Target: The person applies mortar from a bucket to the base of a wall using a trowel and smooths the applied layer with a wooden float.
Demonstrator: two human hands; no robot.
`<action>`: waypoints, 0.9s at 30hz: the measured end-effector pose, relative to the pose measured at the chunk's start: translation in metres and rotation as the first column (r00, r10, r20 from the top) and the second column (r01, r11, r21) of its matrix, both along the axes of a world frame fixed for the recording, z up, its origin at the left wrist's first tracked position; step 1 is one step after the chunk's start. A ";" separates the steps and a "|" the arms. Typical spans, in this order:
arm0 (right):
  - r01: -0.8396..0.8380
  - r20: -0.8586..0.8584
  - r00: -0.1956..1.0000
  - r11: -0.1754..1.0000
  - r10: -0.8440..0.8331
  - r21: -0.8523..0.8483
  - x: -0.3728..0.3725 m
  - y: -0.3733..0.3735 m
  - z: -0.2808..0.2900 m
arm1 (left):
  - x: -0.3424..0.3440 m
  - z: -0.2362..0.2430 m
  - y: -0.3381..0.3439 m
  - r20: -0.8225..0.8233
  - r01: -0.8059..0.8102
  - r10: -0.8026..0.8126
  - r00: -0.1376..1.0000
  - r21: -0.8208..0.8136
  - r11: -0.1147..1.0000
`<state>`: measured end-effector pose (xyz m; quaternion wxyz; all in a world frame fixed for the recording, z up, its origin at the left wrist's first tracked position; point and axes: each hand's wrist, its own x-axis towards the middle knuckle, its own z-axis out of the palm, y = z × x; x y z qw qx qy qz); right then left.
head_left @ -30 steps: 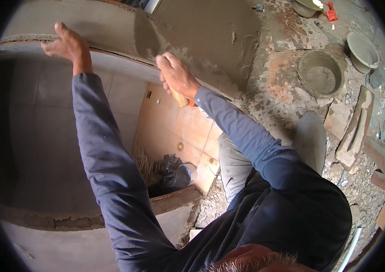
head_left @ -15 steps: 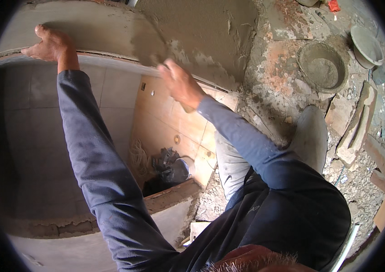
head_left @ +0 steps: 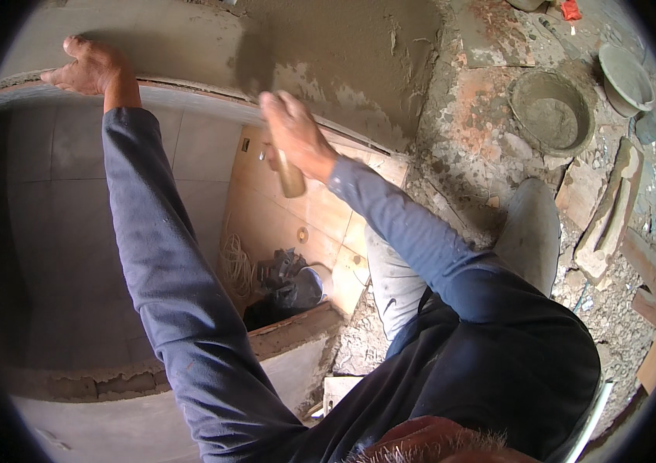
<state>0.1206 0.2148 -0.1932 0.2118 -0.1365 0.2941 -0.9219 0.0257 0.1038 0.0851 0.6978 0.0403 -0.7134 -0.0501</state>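
My left hand [head_left: 90, 68] lies at the long edge of the grey slab [head_left: 166, 38], palm against it and thumb spread away from the fingers. To its right my right hand [head_left: 297, 139] is closed around a short tool with a light wooden handle [head_left: 291, 179]. The handle's butt sticks out below the fist; the working end is blurred, so its kind cannot be told. This hand is just in front of the wet grey mortar [head_left: 328, 46], over the slab's edge strip [head_left: 212, 99]. A dark patch, seemingly a shadow, falls on the mortar beyond it.
Below the edge is a tiled recess [head_left: 181, 201] holding coiled cord [head_left: 235, 262] and a black plastic bag [head_left: 289, 282]. On the rubble-strewn floor at right are a mortar basin [head_left: 517, 108], a pale bucket [head_left: 625, 77] and broken boards [head_left: 610, 216]. A raised rim [head_left: 120, 386] crosses the near left.
My right hand has shifted slightly left, and its tool has turned so more of the wooden handle shows. My left hand has slid slightly to the right along the edge.
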 end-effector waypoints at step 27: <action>-0.253 0.674 0.738 0.917 -0.023 0.308 0.039 0.010 -0.327 | -0.006 0.004 -0.010 -0.047 0.121 -0.115 0.992 0.163 0.979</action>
